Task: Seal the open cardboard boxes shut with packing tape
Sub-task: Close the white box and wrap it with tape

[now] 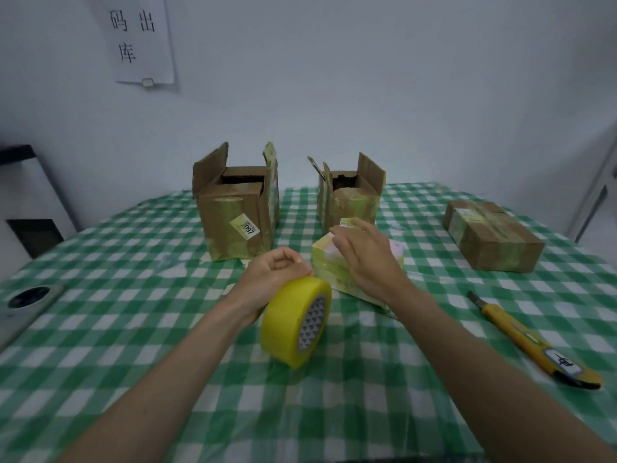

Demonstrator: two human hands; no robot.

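Head view, looking down over a table under a green-and-white checked cloth (133,329): I see both of the person's bare forearms reaching forward to the middle of the table. The left hand (277,272) has its fingers curled in, and it rests against the top of a yellow roll of packing tape (293,325), which stands on edge on the cloth. The fingertips seem to pinch at the roll's upper rim, though I cannot tell whether a tape end is between them. The right hand (364,259) is flat, with straight fingers laid across the top of a small box wrapped in yellow tape (334,269), just beside the roll on its right. Behind the hands stand two cardboard boxes with flaps up: the larger open box (237,208) to the left, bearing a sticker on its front, and the smaller open box (350,195) to the right, directly behind the wrapped one. A flat, closed box (490,235) banded with tape lies well apart at the far right. A yellow utility knife (531,342) lies on the cloth near the right forearm, not touched. A phone (26,302) lies at the left edge, and a paper sign (140,38) hangs on the wall.
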